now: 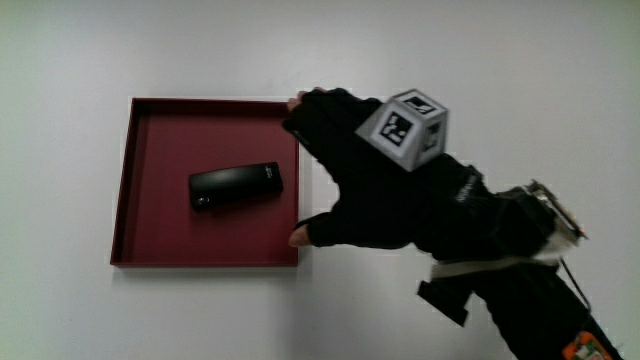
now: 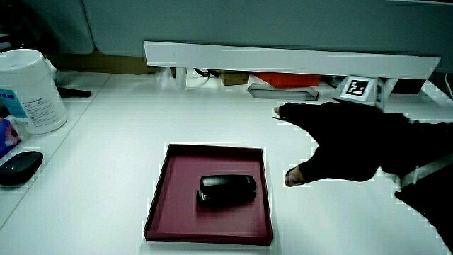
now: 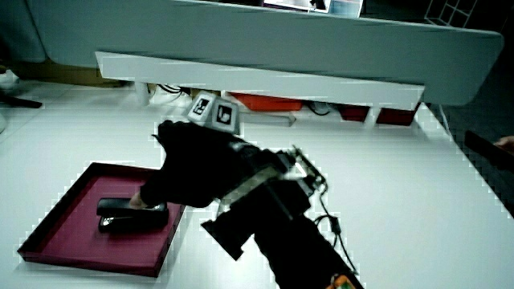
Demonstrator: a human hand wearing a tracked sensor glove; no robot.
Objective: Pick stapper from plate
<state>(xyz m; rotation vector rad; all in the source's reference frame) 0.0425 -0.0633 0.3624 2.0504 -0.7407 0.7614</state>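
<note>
Stapler [image 1: 236, 186]: black, lying flat near the middle of the plate, long side running parallel to the plate edge nearest the person; not touched by the hand.
Plate [image 1: 150, 255]: dark red, square, shallow raised rim, sitting on the white table [image 1: 80, 320].
Hand [image 1: 365, 190]: black glove with patterned cube [image 1: 405, 128] on its back; it sits over one side edge of the plate, apart from the stapler.
Fingers [image 1: 310, 108]: spread and relaxed, holding nothing; thumb tip near one corner of the plate, the other fingertips near the neighbouring corner.
Risk, rim: the raised rim lies between hand and stapler; a low approach could knock or drag the plate.
Risk, grip: the stapler looks smooth and low; a pinch at one end could let it swing or slip back onto the plate.
Risk, plate lift: fingers catching the plate floor could tip the plate.
Surroundings, in a side view: white tub [image 2: 28, 88] and dark oval object [image 2: 19, 167] near the table edge, well apart from the plate.
Obstruction: nothing lies on the plate beside the stapler; only the rim stands in the way.
</note>
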